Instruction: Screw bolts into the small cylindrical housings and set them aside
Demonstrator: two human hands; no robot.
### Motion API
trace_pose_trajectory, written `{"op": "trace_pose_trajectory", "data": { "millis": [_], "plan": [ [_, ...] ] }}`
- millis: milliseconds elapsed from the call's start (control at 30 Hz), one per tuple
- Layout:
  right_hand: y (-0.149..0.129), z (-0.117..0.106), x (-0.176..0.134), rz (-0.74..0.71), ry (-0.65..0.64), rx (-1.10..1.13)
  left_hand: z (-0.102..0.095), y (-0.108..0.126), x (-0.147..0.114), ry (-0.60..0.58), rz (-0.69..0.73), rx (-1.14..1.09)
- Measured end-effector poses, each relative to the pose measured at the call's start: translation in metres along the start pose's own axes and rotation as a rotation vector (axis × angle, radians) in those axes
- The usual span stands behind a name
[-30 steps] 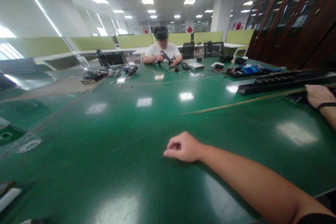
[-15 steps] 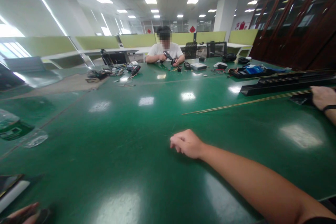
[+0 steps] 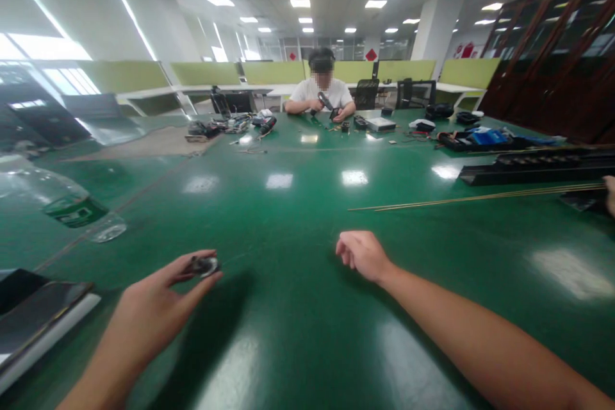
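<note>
My left hand (image 3: 156,298) is raised over the green table (image 3: 283,333), its thumb and fingers closed round a small dark round part (image 3: 205,266) with a shiny metallic rim. What kind of part it is, I cannot make out. Near the middle of the table, my right hand (image 3: 365,255) is held low with its fingers curled together. The inside of that hand is hidden, so anything held there does not show. A gap of bare tabletop separates the two hands.
A clear plastic bottle (image 3: 77,205) lies at left, with a dark notebook-like stack (image 3: 43,320) nearer me. Long thin rods (image 3: 451,200) and black rails (image 3: 528,166) extend on the right, beside another person's hand (image 3: 610,195). Across the table, a person (image 3: 319,90) handles a tool.
My left hand has risen from the lower left corner into view, bringing the small round part. My right hand keeps its curled pose. The view has turned slightly left.
</note>
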State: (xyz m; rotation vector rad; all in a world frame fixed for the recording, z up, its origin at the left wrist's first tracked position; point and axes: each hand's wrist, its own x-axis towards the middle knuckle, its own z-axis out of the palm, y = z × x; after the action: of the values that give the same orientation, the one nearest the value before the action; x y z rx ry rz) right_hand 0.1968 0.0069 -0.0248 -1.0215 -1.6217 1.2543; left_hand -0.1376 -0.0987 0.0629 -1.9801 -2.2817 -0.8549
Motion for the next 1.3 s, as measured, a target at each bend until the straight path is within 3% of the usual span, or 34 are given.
{"op": "trace_pose_trajectory", "data": {
  "millis": [67, 200, 300, 367, 633, 900, 1300],
  "plan": [
    [-0.002, 0.000, -0.001, 0.008, -0.007, -0.010, 0.024, 0.032, 0.020, -0.102, 0.127, -0.120],
    [-0.005, 0.000, -0.004, -0.010, 0.027, -0.070, 0.088, 0.092, 0.047, -0.176, 0.301, -0.365],
    [-0.005, 0.001, -0.005, -0.030, 0.052, -0.133, 0.127, 0.106, 0.049, -0.207, 0.445, -0.445],
    [-0.003, 0.002, -0.004, -0.031, 0.027, -0.149, 0.139, 0.103, 0.044, -0.244, 0.531, -0.496],
    [-0.001, 0.003, -0.005, -0.015, -0.091, -0.285, 0.137, 0.097, 0.038, -0.234, 0.555, -0.642],
    [-0.006, 0.003, -0.006, -0.031, -0.093, -0.337, 0.142, 0.095, 0.038, -0.255, 0.482, -0.642],
    [-0.005, 0.003, -0.005, -0.077, -0.022, -0.368, 0.135, 0.096, 0.043, -0.253, 0.548, -0.672]
  ]
}}
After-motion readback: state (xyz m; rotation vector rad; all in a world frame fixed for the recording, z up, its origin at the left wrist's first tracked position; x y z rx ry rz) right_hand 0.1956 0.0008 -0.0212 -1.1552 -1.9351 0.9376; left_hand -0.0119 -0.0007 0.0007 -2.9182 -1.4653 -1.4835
